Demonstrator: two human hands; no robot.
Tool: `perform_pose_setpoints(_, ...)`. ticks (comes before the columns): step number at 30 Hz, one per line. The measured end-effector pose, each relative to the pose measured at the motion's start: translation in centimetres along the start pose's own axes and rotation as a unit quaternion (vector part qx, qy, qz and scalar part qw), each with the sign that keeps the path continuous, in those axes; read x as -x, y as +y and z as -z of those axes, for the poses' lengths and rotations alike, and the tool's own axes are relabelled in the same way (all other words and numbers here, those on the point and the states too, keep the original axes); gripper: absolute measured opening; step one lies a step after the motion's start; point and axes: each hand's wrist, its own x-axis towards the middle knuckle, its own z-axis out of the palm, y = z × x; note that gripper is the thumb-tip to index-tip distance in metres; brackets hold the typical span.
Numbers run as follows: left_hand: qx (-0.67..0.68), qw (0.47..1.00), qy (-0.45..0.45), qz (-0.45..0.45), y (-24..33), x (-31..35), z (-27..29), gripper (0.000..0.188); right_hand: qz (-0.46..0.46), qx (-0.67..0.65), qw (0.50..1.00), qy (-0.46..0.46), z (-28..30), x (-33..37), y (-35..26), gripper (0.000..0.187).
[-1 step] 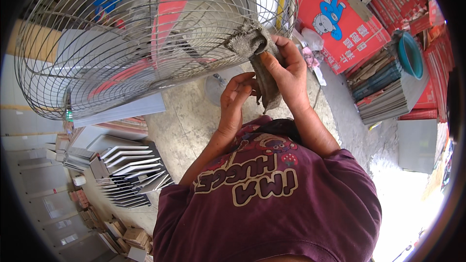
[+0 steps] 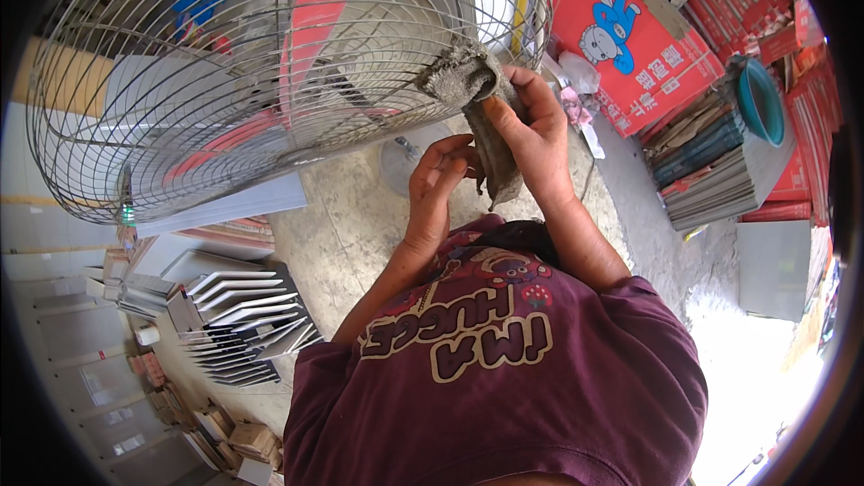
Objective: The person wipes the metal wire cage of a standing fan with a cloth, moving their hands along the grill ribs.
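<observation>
A dirty grey rag, caked with fluffy dust, bunches up at the lower right rim of a large wire-caged fan with red blades. Thumb and fingers of my right hand close around the rag's upper part, its fuzzy end against the wire guard. The rag's lower part hangs down between my hands. On its left side my left hand has bent fingers and thumb drawn together at the rag's edge; the contact of the fingertips is partly hidden.
Red printed cartons stand at the upper right. A teal plastic basin rests by stacked tiles. At lower left, panels stand in a slotted black rack. Bright light covers the floor at lower right.
</observation>
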Motion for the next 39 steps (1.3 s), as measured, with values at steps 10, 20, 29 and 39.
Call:
perform_pose_setpoints(10,-0.236,0.911,-0.277,-0.195,4.7,-1.0,-5.3,0.016,-0.086,-0.017,0.996,-0.015,1.2,-0.4,5.9,0.032)
perform_pose_setpoints(20,-0.208,0.706,-0.677,-0.019,-4.5,1.8,-15.5,0.045,-0.108,0.281,0.947,-0.116,0.0,0.6,11.2,0.035)
perform_pose_setpoints(29,0.083,0.745,-0.657,0.08,-1.4,3.9,-18.7,0.023,-0.067,0.258,0.954,-0.136,-1.4,0.1,8.1,0.033)
perform_pose_setpoints(39,-0.068,0.716,-0.694,0.011,0.6,2.4,-18.0,0.024,-0.039,0.047,0.992,-0.114,-1.0,-0.5,-0.6,0.03)
